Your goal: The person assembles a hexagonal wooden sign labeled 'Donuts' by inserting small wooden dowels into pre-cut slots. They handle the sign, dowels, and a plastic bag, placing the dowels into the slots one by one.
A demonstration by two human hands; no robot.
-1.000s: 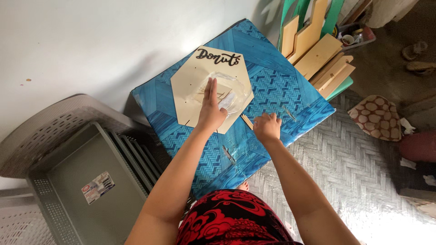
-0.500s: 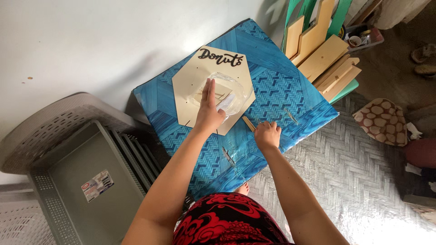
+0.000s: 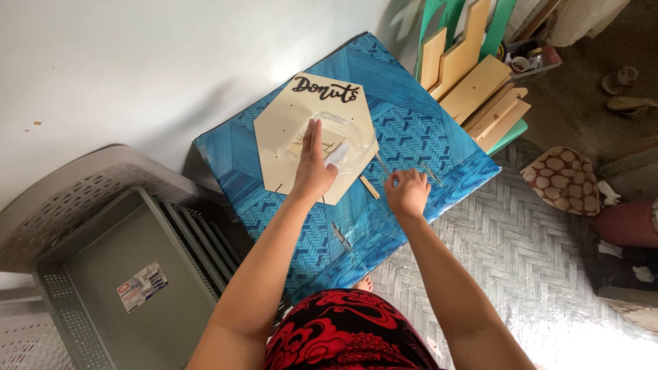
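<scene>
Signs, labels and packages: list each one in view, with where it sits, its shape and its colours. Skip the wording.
Sign: hexagonal pale wooden board with black script along its top edge, flat on the blue table, under the left hand.
Bag: clear plastic, crumpled, on the sign beside the left hand.
Sticker: small rectangle, white with red and blue print, on the grey crate at lower left.

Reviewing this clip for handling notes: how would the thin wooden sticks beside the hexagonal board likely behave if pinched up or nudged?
The wooden sticks look slender and round, so probably light and apt to roll on the glossy blue table. Their thinness suggests they could snap if bent. Lying flat near the right hand, they may be fiddly to pinch.
</scene>
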